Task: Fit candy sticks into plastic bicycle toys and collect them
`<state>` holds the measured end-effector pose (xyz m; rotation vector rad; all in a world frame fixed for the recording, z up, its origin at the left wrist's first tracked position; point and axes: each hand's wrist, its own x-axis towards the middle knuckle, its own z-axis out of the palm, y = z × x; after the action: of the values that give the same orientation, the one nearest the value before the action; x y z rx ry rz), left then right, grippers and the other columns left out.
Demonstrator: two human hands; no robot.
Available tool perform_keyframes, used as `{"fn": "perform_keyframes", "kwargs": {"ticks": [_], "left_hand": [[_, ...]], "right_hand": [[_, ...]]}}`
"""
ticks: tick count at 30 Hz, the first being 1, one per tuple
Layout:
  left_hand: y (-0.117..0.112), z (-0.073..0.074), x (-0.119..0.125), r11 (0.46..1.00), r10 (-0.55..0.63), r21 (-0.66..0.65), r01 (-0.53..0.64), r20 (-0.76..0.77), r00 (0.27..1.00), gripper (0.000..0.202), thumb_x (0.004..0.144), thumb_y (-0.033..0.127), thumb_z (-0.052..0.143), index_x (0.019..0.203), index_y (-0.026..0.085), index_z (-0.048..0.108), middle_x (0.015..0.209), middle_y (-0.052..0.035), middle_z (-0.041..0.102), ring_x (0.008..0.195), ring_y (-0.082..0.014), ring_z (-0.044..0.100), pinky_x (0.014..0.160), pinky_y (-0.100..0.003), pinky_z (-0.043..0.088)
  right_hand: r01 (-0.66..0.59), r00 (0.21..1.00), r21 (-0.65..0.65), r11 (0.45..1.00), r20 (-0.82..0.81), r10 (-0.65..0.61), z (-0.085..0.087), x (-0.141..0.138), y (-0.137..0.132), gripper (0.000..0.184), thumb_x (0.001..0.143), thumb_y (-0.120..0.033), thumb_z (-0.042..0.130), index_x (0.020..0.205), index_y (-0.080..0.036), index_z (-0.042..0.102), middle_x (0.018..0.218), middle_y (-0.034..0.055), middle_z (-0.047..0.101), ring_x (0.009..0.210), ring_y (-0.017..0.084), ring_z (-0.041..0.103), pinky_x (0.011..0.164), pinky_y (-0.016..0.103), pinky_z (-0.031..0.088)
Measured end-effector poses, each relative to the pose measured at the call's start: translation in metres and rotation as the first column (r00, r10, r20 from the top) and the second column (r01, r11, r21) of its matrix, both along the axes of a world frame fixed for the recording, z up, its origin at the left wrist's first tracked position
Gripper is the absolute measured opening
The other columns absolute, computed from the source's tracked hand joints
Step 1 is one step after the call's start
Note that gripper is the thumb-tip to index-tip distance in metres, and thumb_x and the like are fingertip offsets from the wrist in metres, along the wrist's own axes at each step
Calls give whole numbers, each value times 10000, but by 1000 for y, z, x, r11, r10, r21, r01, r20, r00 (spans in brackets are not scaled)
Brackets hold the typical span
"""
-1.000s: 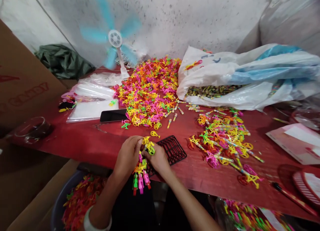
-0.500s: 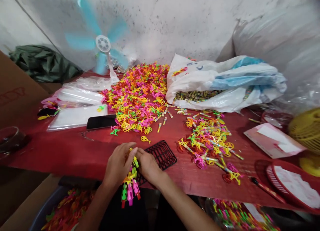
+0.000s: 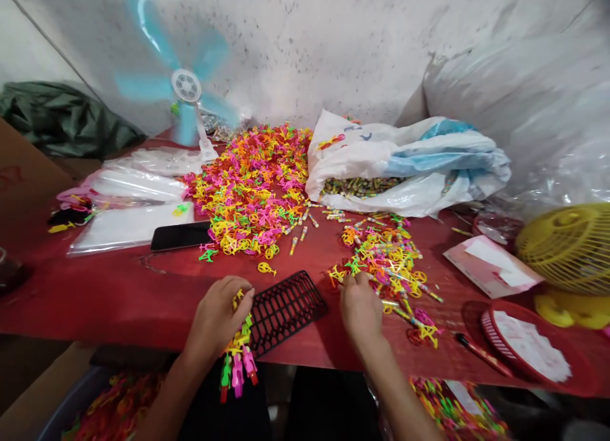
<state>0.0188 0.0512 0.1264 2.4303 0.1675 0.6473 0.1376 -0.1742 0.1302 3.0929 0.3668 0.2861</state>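
Note:
My left hand [image 3: 220, 315] is closed around a bunch of small coloured plastic toy pieces [image 3: 238, 358]. Green, pink, yellow and red ends hang below its fingers. Just right of it, a black plastic slotted rack [image 3: 288, 311] lies slanted on the red table. My right hand [image 3: 361, 304] reaches into the near left edge of a small pile of coloured plastic pieces and patterned tubes [image 3: 395, 263]. Its fingers are pressed together, and whatever is between them is hidden.
A large heap of coloured plastic pieces [image 3: 257, 187] covers the table's back. Beside it are a phone [image 3: 180, 236], a turning blue fan [image 3: 187, 88] and a white sack [image 3: 362, 161] of tubes. At right are a red basket [image 3: 490, 339] and a yellow fan [image 3: 567, 250].
My right hand has left the bunch beside my left hand and moved right to the small pile. My left hand keeps the bunch, and the rack is more exposed. The view has shifted slightly.

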Motion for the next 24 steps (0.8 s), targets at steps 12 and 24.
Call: {"fn": "perform_keyframes", "kwargs": {"ticks": [12, 24], "left_hand": [[-15, 9, 3, 997, -71, -50, 66, -117, 991, 253, 898, 405, 469, 918, 204, 621, 970, -60, 650, 941, -223, 584, 841, -373, 453], [-10, 5, 3, 1000, 7, 7, -7, -34, 999, 297, 892, 401, 511, 1115, 237, 621, 1188, -73, 609, 1144, -253, 510, 978, -457, 395]], "right_hand": [[-17, 998, -93, 996, 58, 22, -4, 23, -9, 160, 888, -130, 501, 932, -80, 646, 906, 148, 580, 758, 245, 644, 580, 287, 414], [-171, 983, 824, 540, 107, 148, -6, 36, -10, 307, 713, -467, 656, 753, -163, 669, 734, 37, 553, 598, 158, 504, 574, 281, 423]]}}
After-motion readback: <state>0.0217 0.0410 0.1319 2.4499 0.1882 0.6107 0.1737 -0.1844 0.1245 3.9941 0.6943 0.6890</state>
